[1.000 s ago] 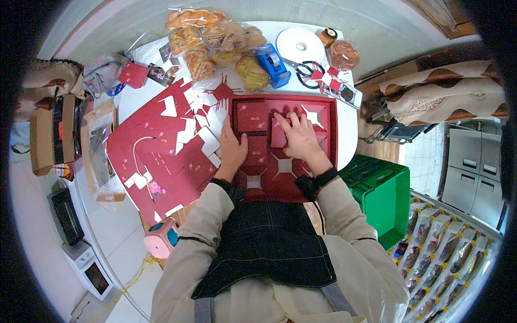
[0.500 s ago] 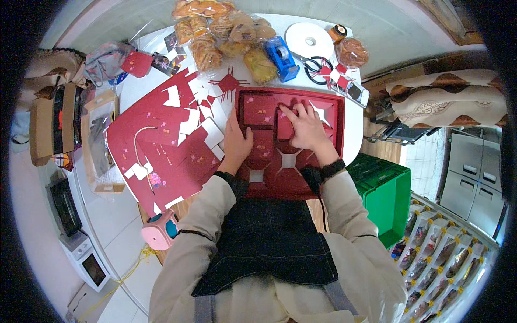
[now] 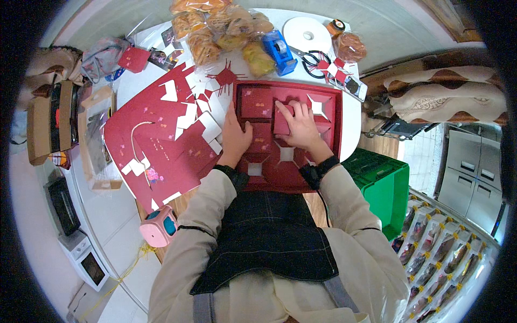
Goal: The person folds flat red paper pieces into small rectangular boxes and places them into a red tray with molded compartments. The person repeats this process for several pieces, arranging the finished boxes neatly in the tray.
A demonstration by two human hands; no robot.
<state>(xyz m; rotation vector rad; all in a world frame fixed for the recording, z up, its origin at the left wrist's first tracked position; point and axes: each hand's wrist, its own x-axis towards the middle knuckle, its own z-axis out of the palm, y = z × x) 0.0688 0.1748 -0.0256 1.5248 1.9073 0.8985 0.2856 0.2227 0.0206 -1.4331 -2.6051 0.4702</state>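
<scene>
A large red box (image 3: pixel 338 121) with a raised rim lies in front of me on the white table. Small red square boxes (image 3: pixel 256 103) fill its left compartments, and folded red flaps surround white square openings (image 3: pixel 286 154) elsewhere in it. My left hand (image 3: pixel 237 141) is closed over the large box's left wall, fingers along the outer side and thumb inside. Near the middle of the far row, my right hand (image 3: pixel 302 128) grips a small red box (image 3: pixel 281 119), its forefinger on the far edge and thumb at the near edge. Its palm hides part of the compartment beneath.
Red printed card sheets (image 3: pixel 161 129) with a cord handle (image 3: pixel 138 142) cover the table's left. Bagged breads (image 3: pixel 215 32), a blue tape dispenser (image 3: pixel 279 52), a white roll (image 3: pixel 307 35), scissors (image 3: pixel 311 67) and a phone (image 3: pixel 355 88) lie beyond. A green crate (image 3: pixel 385 188) stands at right.
My right hand has shifted slightly, its thumb now showing at the small box's near edge, and the far-right white opening is uncovered. The left hand stays on the wall. The whole view has shifted slightly.
</scene>
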